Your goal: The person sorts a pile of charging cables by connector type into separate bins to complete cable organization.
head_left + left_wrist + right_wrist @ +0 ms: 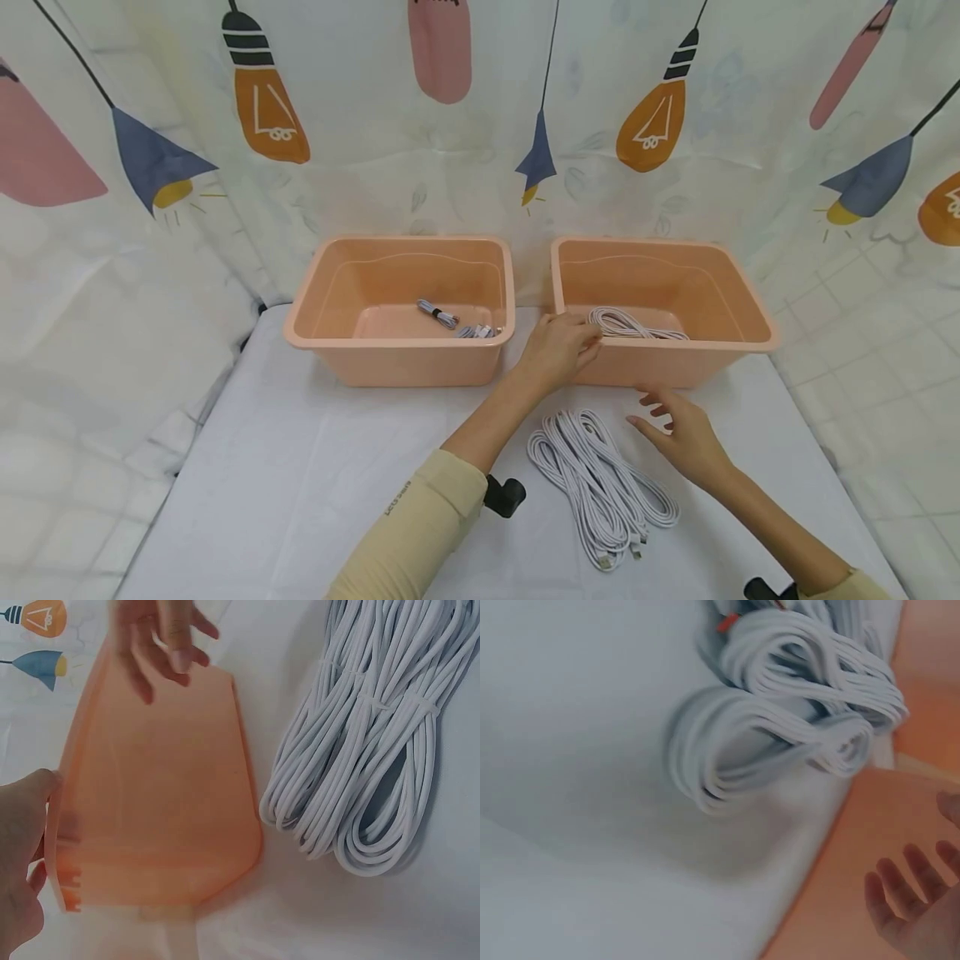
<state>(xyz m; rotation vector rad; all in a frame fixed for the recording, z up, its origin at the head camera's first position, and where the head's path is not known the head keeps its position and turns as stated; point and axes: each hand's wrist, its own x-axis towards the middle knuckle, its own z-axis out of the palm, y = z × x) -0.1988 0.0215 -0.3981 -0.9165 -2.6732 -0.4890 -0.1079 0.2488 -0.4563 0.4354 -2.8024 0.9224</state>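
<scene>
My left hand [557,348] is at the front rim of the right peach-coloured bin [645,368], near its left corner. In the left wrist view, the thumb lies at the rim and the other fingers go behind it, gripping the bin's edge. Just beyond the fingertips, a coiled white cable [626,323] lies inside that bin. My right hand [686,437] hovers in front of the bin, fingers spread and slightly bent, holding nothing. Between my forearms, several coiled white cables [592,483] lie bundled on the table, their metal plugs toward me.
To the left stands a second peach-coloured bin [412,364] holding a dark-banded grey cable [437,313] and small cables with plugs [477,332]. Both bins sit at the far edge of the white-covered table [255,483]. A lamp-patterned curtain [360,183] hangs behind them.
</scene>
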